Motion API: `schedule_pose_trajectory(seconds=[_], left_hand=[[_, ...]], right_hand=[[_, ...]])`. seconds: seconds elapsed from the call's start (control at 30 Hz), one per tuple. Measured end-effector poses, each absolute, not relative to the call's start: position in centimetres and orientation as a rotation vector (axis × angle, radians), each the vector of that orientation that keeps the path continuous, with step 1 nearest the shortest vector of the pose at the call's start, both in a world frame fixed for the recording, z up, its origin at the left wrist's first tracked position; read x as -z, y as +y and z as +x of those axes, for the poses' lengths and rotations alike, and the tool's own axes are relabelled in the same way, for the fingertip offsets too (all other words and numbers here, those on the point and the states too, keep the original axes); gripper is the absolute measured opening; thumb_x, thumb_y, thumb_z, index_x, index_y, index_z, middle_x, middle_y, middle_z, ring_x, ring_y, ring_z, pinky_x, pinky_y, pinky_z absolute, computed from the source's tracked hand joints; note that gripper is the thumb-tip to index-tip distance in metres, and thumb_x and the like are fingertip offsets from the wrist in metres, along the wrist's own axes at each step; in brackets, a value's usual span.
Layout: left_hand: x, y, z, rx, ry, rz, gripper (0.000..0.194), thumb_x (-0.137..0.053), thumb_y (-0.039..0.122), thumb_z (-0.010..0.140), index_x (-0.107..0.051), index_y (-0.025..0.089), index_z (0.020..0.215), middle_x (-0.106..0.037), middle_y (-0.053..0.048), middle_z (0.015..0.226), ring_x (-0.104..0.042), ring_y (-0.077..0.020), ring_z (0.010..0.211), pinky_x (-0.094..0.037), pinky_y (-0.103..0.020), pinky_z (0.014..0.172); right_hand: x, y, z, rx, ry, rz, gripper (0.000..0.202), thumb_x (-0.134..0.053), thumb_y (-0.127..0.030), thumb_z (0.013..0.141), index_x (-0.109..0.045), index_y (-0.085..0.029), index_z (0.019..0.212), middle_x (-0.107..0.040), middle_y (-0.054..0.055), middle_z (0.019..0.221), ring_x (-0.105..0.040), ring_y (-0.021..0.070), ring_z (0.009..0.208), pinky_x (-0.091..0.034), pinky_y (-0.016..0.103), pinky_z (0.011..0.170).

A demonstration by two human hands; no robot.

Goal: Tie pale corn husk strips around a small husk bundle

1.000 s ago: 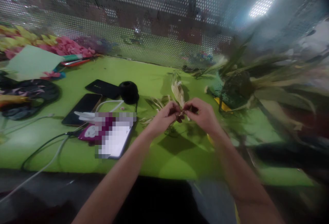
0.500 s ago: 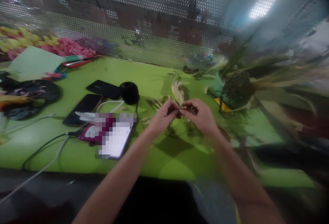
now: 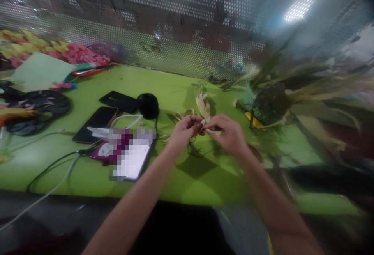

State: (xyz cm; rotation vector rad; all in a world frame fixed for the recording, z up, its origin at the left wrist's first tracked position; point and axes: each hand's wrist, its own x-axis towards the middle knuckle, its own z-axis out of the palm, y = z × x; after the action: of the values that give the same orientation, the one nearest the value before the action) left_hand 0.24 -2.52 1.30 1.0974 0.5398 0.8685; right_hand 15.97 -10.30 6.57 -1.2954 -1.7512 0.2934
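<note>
My left hand point(image 3: 184, 131) and my right hand point(image 3: 227, 132) meet above the green table, thumbs and fingertips pinched together. Between them is the lower end of a pale dried husk point(image 3: 202, 102), like corn husk, whose leaves point away from me. A small pale bit shows at the fingertips; its exact form is too blurred to make out. Loose dry strips point(image 3: 178, 115) lie just left of my left hand. Some dark, thin stalks point(image 3: 194, 149) are below the hands.
Left on the green table point(image 3: 171, 81) are a black yarn ball point(image 3: 148, 105), two dark phones point(image 3: 94, 124), a lit phone point(image 3: 133, 161) and white cables point(image 3: 66, 173). A leafy bundle in green netting point(image 3: 267, 97) is at right. Perforated metal point(image 3: 172, 48) borders the back.
My right hand's fingers have straightened somewhat and tilted toward the left at the pinch. A pale bit now shows between the fingertips. The husk and surrounding items look nearly unchanged.
</note>
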Motion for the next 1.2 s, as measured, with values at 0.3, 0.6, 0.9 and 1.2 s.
schedule_pose_trajectory(seconds=[0.3,0.6,0.9,1.2], left_hand=[[-1.2,-2.6,0.3,-0.880,0.517,1.180,0.017,-0.071,0.024,0.082,-0.066,0.015,0.096,-0.071,-0.003,0.084,-0.066,-0.0116,0.075,-0.053,-0.029,0.076],[-1.3,-3.0,0.1,-0.879,0.626,1.454,0.015,-0.066,0.023,0.084,-0.067,0.016,0.098,-0.072,-0.006,0.094,-0.066,-0.0158,0.084,-0.052,-0.035,0.082],[-1.0,-2.5,-0.2,-0.716,0.505,1.192,0.015,-0.067,0.027,0.086,-0.068,0.017,0.096,-0.069,-0.004,0.087,-0.063,-0.0127,0.077,-0.050,-0.029,0.074],[-1.3,-2.5,-0.5,-0.659,0.436,1.039,0.015,-0.070,0.028,0.085,-0.069,0.016,0.091,-0.068,-0.004,0.086,-0.061,-0.0101,0.074,-0.049,-0.025,0.071]], right_hand=[[-6.9,-10.4,16.3,-0.163,-1.679,-1.544,0.010,-0.067,-0.022,0.084,-0.070,-0.022,0.094,-0.066,0.004,0.091,-0.054,0.0136,0.067,-0.043,0.027,0.059],[-6.7,-10.0,16.6,-0.503,-1.508,-1.587,0.005,-0.068,-0.020,0.076,-0.064,-0.020,0.075,-0.060,-0.001,0.077,-0.049,0.0112,0.062,-0.038,0.025,0.056],[-6.8,-10.0,17.3,-0.717,-1.482,-1.414,0.011,-0.069,-0.029,0.084,-0.073,-0.025,0.094,-0.071,0.001,0.086,-0.060,0.0138,0.070,-0.048,0.027,0.064],[-6.8,-10.1,17.0,-0.524,-1.555,-1.439,0.011,-0.075,-0.033,0.080,-0.074,-0.023,0.083,-0.070,0.003,0.079,-0.061,0.0166,0.071,-0.050,0.030,0.065]])
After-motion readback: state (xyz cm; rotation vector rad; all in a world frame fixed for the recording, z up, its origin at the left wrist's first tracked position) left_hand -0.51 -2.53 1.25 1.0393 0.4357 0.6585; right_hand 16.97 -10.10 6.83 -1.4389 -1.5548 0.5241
